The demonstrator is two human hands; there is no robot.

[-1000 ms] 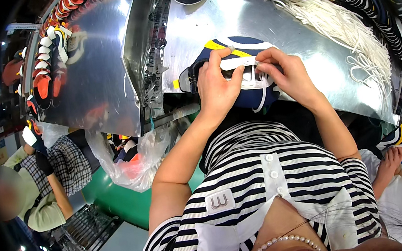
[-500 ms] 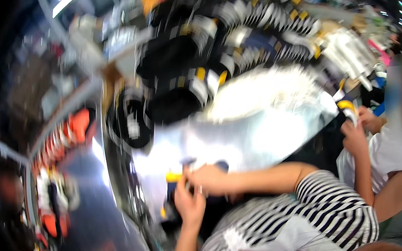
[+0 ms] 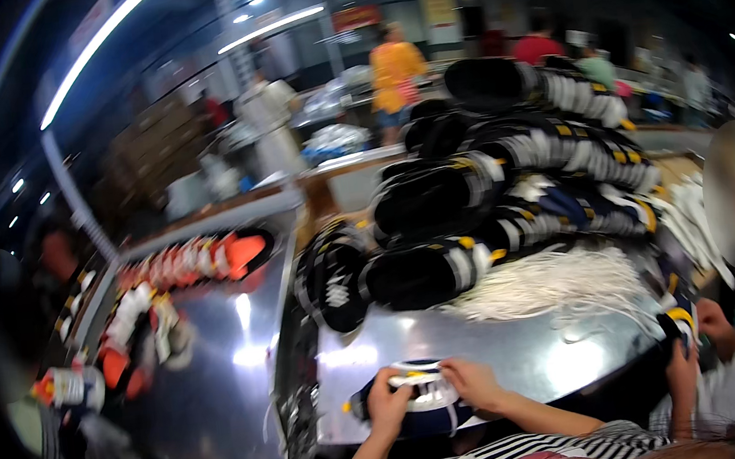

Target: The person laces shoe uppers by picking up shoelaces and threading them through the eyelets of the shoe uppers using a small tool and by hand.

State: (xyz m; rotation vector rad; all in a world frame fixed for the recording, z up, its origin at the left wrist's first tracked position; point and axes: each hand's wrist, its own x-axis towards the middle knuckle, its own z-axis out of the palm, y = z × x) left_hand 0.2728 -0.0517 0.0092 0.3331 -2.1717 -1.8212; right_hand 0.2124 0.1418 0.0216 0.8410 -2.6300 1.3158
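A dark navy shoe upper point(image 3: 441, 421) with white lacing and yellow trim rests at the near edge of a shiny metal table point(image 3: 353, 343). My left hand point(image 3: 389, 401) grips it at its left side, thumb and fingers closed. On the other side, my right hand point(image 3: 474, 386) is pinched at the white lacing; whether it holds the lace or the upper's edge is too small to tell. Beyond both hands lies a heap of loose white shoelaces point(image 3: 561, 285). Behind it, long rows of nested black-and-white shoe uppers point(image 3: 430, 275) are piled up.
At right, a co-worker's hands point(image 3: 682, 368) hold another upper point(image 3: 680, 322). A dark divider separates my table from a second metal table point(image 3: 214, 384) bearing orange-and-white uppers point(image 3: 183, 265). Another person at far left holds an orange-and-white item point(image 3: 75, 387). More people stand farther back.
The view has tilted up, bringing the far room into sight, and has sharpened. My hands, formerly close together at the upper, are now apart on either side of its lacing.
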